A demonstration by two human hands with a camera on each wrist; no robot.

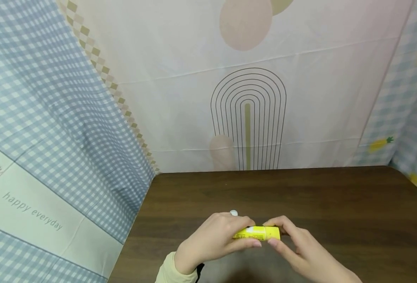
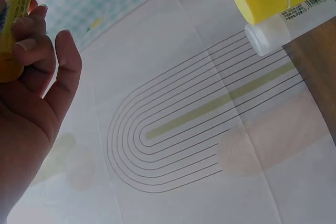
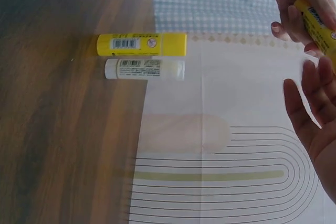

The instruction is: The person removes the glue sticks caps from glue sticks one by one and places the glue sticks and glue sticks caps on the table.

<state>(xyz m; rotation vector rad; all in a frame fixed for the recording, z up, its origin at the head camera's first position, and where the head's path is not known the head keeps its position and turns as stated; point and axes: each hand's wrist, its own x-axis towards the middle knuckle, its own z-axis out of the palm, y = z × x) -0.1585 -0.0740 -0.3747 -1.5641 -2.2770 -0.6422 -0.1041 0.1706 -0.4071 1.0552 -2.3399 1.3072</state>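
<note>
A yellow glue stick (image 1: 253, 232) lies level between both hands, held above the table. My left hand (image 1: 217, 236) grips its body, with the thumb below and fingers over the top. At the capped end, my right hand (image 1: 302, 249) pinches the cap between thumb and fingers. The right wrist view also shows part of this held glue stick (image 3: 317, 30), cut by the frame edge. Upright on the table stand a second yellow glue stick (image 3: 142, 44) and a white glue stick (image 3: 144, 70) with a translucent cap. In the head view, the left hand mostly hides this pair.
The dark brown wooden table (image 1: 300, 196) has a rounded far right corner. Behind it hangs a pale patterned cloth (image 1: 180, 118). Blue checked cloth (image 1: 70, 98) closes off the left side, and more checked fabric (image 1: 388, 118) hangs at the right.
</note>
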